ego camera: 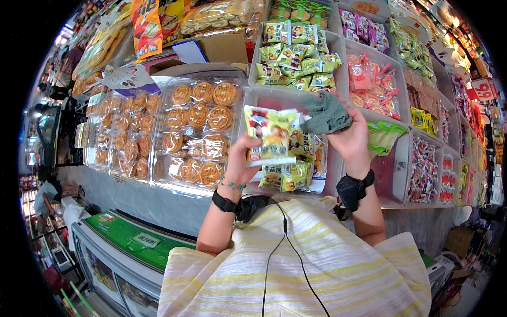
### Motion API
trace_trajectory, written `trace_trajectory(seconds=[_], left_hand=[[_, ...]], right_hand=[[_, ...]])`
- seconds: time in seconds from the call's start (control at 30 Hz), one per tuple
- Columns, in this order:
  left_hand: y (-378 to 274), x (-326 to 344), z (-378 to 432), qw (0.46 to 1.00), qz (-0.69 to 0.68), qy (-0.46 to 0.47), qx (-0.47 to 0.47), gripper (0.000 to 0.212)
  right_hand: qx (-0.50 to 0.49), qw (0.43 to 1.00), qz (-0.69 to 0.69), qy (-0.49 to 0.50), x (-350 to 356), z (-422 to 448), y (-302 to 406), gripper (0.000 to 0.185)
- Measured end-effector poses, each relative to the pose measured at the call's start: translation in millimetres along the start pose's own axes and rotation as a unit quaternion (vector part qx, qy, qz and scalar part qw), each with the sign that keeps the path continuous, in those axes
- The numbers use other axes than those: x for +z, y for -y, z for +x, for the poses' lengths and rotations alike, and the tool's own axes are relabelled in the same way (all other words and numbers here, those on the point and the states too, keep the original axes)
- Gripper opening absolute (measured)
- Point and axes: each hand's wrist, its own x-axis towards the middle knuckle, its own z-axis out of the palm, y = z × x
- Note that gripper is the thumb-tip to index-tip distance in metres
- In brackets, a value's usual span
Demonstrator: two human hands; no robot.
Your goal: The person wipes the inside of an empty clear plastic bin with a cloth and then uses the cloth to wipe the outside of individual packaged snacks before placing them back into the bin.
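Note:
My left hand [244, 158] grips a yellow-green plastic snack packet [273, 136] by its left edge, thumb on its front. In my right hand [350, 136] is a bunched dark green cloth [328, 114], held just beyond the packet's right edge. Both are above a clear plastic bin [334, 170], where more packets of the same kind [297, 174] lie in the near part. The reddish base of that bin shows at its far side. Black straps with dark modules circle both wrists.
Clear boxes of round biscuits [198, 115] stand at the left. Beyond the bin is another of similar green packets [293, 55]. Bins of red-and-clear packets [370, 85] and small wrapped sweets [424, 170] stand right. A green-topped display freezer [126, 237] is at the lower left.

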Motion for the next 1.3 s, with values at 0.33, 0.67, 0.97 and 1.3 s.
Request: trace_trajectory(seconds=[0.33,0.67,0.97,1.3], left_hand=[[-1.4,29.3,0.9,0.817,0.533,0.186,0.118,0.070],[-39.9,30.1,-9.3,0.907,0.386,0.123,0.116,0.057],[-50.8,36.2,-13.0,0.819,0.536,0.146,0.143,0.058],[-56.1,18.3,-11.5,0.958,0.248,0.140,0.037,0.078]], right_hand=[[-0.073,0.969,-0.238,0.001,7.2,3.9,-22.2,0.041],[-0.144,0.649,-0.740,0.099,10.8,-4.5,-3.0,0.038],[-0.303,0.545,-0.777,0.089,30.4,8.6,5.2,0.018],[-0.202,0.592,-0.775,0.093,31.7,11.2,13.9,0.028]])
